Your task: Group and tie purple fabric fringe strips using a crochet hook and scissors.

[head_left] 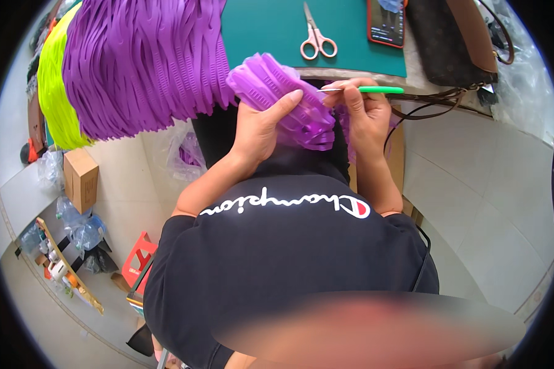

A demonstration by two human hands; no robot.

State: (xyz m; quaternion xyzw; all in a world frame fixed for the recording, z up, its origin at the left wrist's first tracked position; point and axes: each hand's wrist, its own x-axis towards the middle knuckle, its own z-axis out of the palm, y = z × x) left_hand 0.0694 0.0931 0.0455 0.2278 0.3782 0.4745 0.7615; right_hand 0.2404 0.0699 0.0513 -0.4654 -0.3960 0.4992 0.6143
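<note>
A: Where is the bundle (305, 120) sitting?

B: Under the left thumb. The left hand (258, 123) is gripping it from its left side, with the thumb pressing across the top; the other left fingers are hiding underneath, so I can't tell how they are bending.

A: And its long axis?

B: It is slanting: one end is lying ahead and left of that thumb, the other is dropping back toward the body, to the thumb's right.

A: What is the right hand (364, 111) doing?

B: Its thumb and forefinger are pinching the tool (380, 90). The green handle is sticking out to the right of them, and the thin metal end is pointing left, at the bundle's right edge.

A: Touching it?

B: I can't tell. The metal is ending just beside that edge, with the tool lying crosswise to the bundle's slant.

A: So which hand is nearer?

B: The left, since it is holding the bundle. The right fingertips are hovering just off its right side.

A: And the scissors (317, 43)?

B: They are resting ahead of the right fingertips, apart from both hands.
</note>
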